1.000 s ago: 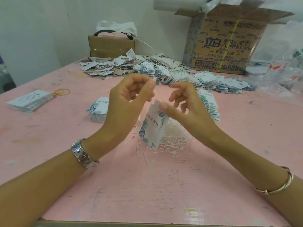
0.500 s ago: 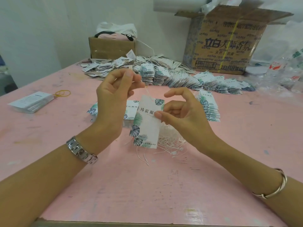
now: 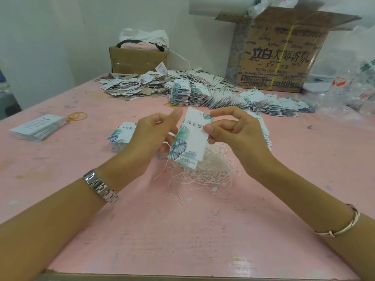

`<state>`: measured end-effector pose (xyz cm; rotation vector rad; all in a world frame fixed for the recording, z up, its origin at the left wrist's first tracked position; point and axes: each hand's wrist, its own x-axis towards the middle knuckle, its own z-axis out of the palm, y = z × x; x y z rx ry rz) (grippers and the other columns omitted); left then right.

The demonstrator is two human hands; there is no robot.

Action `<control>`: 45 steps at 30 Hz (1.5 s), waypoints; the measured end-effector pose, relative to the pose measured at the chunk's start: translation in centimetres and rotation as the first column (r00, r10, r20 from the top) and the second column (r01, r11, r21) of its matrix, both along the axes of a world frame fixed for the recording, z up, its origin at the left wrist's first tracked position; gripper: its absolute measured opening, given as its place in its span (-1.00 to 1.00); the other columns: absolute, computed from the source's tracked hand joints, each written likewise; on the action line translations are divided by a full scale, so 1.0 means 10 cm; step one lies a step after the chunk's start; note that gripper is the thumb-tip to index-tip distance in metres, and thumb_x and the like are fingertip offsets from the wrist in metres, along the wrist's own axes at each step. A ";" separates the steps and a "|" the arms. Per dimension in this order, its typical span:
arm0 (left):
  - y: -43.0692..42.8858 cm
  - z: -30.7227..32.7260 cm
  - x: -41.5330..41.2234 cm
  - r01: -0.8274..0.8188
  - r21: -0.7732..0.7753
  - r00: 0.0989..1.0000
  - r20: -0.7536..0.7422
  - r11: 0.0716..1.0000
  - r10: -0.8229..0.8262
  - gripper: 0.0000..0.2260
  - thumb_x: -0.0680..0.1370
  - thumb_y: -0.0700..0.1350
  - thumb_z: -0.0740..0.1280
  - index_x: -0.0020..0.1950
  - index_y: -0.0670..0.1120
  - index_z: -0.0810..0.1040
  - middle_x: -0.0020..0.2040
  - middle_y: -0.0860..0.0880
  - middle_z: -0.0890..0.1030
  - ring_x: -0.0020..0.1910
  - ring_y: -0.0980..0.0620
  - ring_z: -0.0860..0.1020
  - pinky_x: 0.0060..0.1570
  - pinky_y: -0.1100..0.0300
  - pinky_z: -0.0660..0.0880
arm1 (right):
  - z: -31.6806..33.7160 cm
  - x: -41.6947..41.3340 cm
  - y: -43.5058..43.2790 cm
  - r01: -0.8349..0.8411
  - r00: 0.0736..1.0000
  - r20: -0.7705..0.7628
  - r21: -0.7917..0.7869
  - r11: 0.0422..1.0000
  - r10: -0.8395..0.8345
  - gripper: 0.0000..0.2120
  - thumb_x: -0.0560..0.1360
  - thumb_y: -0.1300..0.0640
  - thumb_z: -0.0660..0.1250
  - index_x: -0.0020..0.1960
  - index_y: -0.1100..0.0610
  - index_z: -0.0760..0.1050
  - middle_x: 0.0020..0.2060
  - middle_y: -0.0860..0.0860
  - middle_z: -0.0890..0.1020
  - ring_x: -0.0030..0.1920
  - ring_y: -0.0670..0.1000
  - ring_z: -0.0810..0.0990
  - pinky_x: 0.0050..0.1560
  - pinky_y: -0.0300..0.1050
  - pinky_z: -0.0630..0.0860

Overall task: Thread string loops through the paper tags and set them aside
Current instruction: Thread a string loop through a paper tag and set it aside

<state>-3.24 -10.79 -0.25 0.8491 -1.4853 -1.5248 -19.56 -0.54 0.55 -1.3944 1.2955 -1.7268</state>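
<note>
The step in hand looks like threading one tag. The right hand (image 3: pixel 237 138) pinches a leaf-printed paper tag (image 3: pixel 190 138) by its right edge and holds it upright above the tabletop (image 3: pixel 182 230), directly over the loose tangle of string loops (image 3: pixel 205 171). The left hand (image 3: pixel 154 136) sits close against the tag's left edge with curled fingers and a raised thumb. I cannot tell whether it pinches a string. The next move probably calls for a fine pinch to draw a loop through the tag's hole, then a reach to the fanned row of finished tags (image 3: pixel 255 101) farther back.
</note>
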 end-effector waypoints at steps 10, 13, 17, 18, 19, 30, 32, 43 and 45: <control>0.08 -0.03 0.00 0.131 -0.191 0.990 0.076 0.973 -0.118 -0.78 0.44 -0.01 0.49 -0.06 -0.15 0.73 -0.45 0.04 0.56 -0.55 0.16 0.39 -0.54 0.35 0.34 | 0.03 -0.13 -0.03 0.141 0.988 0.055 0.046 0.989 -0.143 -0.73 0.44 0.33 0.45 0.11 0.27 0.49 -0.28 0.10 0.72 -0.31 0.00 0.64 -0.21 -0.17 0.58; 0.06 -0.02 0.00 0.093 -0.101 0.995 0.048 0.991 -0.089 -0.78 0.40 0.03 0.51 -0.07 -0.08 0.74 -0.42 0.09 0.59 -0.52 0.17 0.42 -0.50 0.36 0.40 | 0.03 -0.12 -0.02 0.142 0.987 0.070 0.056 0.988 -0.146 -0.60 0.42 0.25 0.49 0.19 0.27 0.44 -0.26 0.12 0.72 -0.27 0.01 0.67 -0.20 -0.19 0.59; 0.03 -0.06 0.00 0.043 -0.036 0.999 -0.023 0.998 -0.044 -0.78 0.38 0.06 0.51 -0.06 -0.02 0.74 -0.16 -0.04 0.73 -0.31 0.07 0.56 -0.49 0.33 0.41 | 0.00 -0.07 -0.02 0.088 0.996 0.022 0.140 0.986 -0.092 -0.52 0.30 0.10 0.53 0.13 0.22 0.44 -0.26 0.11 0.72 -0.25 0.02 0.69 -0.20 -0.17 0.58; 0.02 -0.07 0.00 0.024 -0.039 0.999 -0.032 0.999 -0.025 -0.81 0.40 0.05 0.51 -0.06 -0.01 0.74 -0.15 -0.05 0.73 -0.31 0.07 0.58 -0.50 0.34 0.41 | -0.01 -0.05 -0.02 0.073 0.997 0.008 0.152 0.986 -0.075 -0.54 0.29 0.10 0.53 0.09 0.21 0.45 -0.27 0.10 0.72 -0.26 0.02 0.68 -0.21 -0.17 0.58; 0.02 -0.07 0.00 -0.002 -0.053 0.999 -0.039 0.999 0.000 -0.84 0.42 0.03 0.50 -0.08 0.00 0.74 -0.19 -0.02 0.72 -0.35 0.12 0.57 -0.50 0.34 0.41 | -0.03 -0.03 -0.02 0.061 0.998 -0.001 0.155 0.986 -0.061 -0.58 0.30 0.13 0.53 0.06 0.21 0.47 -0.29 0.09 0.72 -0.28 0.01 0.67 -0.22 -0.18 0.57; 0.11 -0.08 -0.06 -0.040 -0.073 0.994 -0.103 0.997 0.032 -0.87 0.48 -0.08 0.48 -0.06 -0.12 0.69 -0.41 0.07 0.63 -0.51 0.20 0.51 -0.56 0.37 0.37 | -0.08 -0.09 -0.06 0.084 0.996 -0.013 0.106 0.991 -0.083 -0.88 0.40 0.30 0.50 -0.07 0.23 0.66 -0.27 0.08 0.71 -0.28 -0.01 0.65 -0.21 -0.22 0.59; 0.11 -0.09 -0.07 -0.057 -0.083 0.991 -0.129 0.995 0.046 -0.84 0.47 -0.09 0.48 -0.05 -0.17 0.68 -0.35 0.05 0.65 -0.47 0.18 0.52 -0.55 0.35 0.37 | -0.05 -0.17 -0.07 0.110 0.994 -0.022 0.098 0.989 -0.108 -0.88 0.40 0.31 0.49 -0.06 0.23 0.65 -0.27 0.06 0.71 -0.29 -0.02 0.65 -0.20 -0.23 0.59; 0.08 -0.12 -0.07 -0.060 -0.278 0.997 -0.060 0.959 0.046 -0.74 0.40 0.12 0.49 -0.14 -0.07 0.67 -0.31 0.04 0.65 -0.47 0.16 0.50 -0.53 0.32 0.37 | -0.03 -1.36 -0.14 0.518 0.843 -0.181 0.023 0.855 -0.507 -0.86 0.46 0.38 0.43 0.01 0.30 0.63 -0.33 -0.05 0.71 -0.33 -0.11 0.66 -0.21 -0.29 0.60; 0.09 -0.12 -0.06 -0.056 -0.294 0.998 -0.054 0.954 0.042 -0.75 0.40 0.12 0.49 -0.14 -0.05 0.67 -0.29 0.04 0.65 -0.47 0.15 0.50 -0.50 0.32 0.36 | -0.11 -1.55 -0.14 0.587 0.781 -0.282 0.025 0.809 -0.558 -0.82 0.47 0.37 0.43 0.07 0.32 0.62 -0.26 0.09 0.69 -0.37 -0.17 0.64 -0.22 -0.31 0.60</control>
